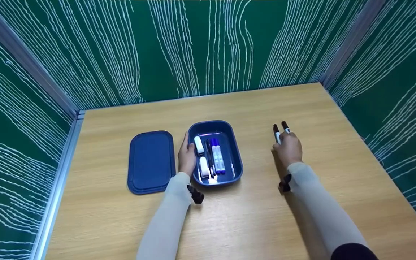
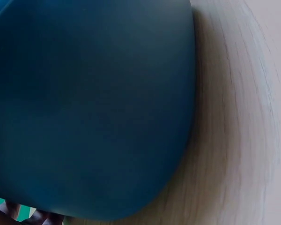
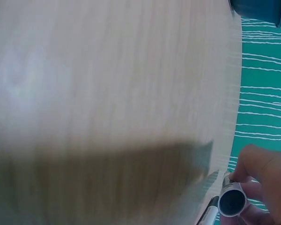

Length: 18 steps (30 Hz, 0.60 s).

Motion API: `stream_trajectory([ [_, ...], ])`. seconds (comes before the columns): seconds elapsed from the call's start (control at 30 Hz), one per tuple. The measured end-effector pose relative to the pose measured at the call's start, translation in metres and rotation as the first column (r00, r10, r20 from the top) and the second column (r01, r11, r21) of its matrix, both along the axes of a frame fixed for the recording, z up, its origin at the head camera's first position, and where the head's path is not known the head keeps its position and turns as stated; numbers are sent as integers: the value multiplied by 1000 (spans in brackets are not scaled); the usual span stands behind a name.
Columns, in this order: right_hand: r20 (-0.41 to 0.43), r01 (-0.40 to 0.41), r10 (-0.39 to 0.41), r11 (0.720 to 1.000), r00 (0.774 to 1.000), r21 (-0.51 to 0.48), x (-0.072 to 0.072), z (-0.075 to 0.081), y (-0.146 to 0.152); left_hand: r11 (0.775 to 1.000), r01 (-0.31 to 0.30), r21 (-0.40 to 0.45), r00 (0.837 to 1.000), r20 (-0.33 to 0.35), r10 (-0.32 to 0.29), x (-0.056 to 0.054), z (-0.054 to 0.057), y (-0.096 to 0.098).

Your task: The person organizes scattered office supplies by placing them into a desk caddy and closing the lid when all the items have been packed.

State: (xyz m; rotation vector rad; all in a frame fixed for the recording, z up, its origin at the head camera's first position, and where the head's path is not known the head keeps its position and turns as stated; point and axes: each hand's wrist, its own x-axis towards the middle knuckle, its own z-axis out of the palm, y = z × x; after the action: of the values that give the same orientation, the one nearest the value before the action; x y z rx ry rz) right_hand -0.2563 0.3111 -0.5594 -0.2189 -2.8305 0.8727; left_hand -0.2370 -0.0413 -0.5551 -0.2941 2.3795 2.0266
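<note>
A blue rectangular box without its cover stands on the table. My left hand holds its left wall, thumb at the rim and fingers along the outside; the left wrist view is mostly filled by the box's outer side. Inside lie two white blocky pieces, dark pens and blue-capped markers. Off to the right, my right hand pinches a black-capped marker, whose round end faces the right wrist camera. A second black-capped marker is right beside those fingers.
A flat blue lid lies on the wooden table, left of the box. Green panels with white wavy lines rise behind the table and on both sides, joined by grey metal posts.
</note>
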Motion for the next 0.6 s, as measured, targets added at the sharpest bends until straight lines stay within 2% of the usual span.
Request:
stream_trajectory([
  [0.2, 4, -3, 3, 1000, 1000, -23, 2, 6, -8, 1000, 3, -12, 1000, 19, -2, 0, -1, -1],
  [0.6, -16, -29, 28, 997, 999, -73, 2, 12, -19, 1000, 10, -12, 1000, 12, -10, 0, -2, -1],
])
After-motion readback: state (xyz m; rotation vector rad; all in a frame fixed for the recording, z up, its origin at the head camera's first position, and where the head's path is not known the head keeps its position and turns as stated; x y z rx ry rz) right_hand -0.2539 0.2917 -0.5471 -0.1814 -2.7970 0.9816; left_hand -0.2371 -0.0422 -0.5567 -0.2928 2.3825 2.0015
